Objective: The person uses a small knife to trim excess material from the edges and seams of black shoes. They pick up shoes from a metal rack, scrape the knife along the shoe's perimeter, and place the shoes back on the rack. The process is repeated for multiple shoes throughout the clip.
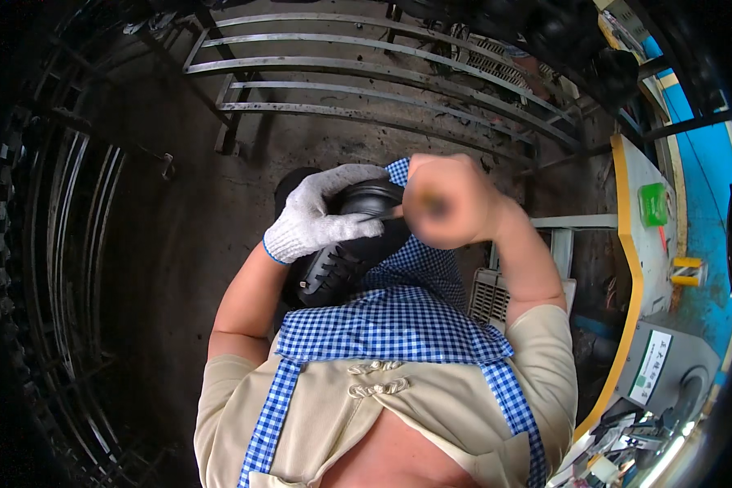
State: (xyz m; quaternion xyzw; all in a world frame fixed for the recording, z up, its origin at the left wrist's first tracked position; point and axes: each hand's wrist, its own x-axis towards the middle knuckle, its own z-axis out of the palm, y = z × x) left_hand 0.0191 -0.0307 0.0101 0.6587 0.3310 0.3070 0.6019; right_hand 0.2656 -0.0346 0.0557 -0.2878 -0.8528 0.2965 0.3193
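A black lace-up shoe rests over my lap, its rounded end beside my fingers and its laces nearer my body. My left hand, in a white knit glove with a blue cuff edge, is closed around the shoe, thumb and fingers on either side of the rounded end. My bare right hand makes a fist just to the right of it. From that fist a thin hand tool points toward the shoe's edge; its handle end is blurred, so its exact kind is unclear.
Metal rail racks stand ahead, and more rails run along the left. At right is a yellow-edged workbench with a green box, a yellow-striped roll and a grey machine. A blue-checked apron covers my lap.
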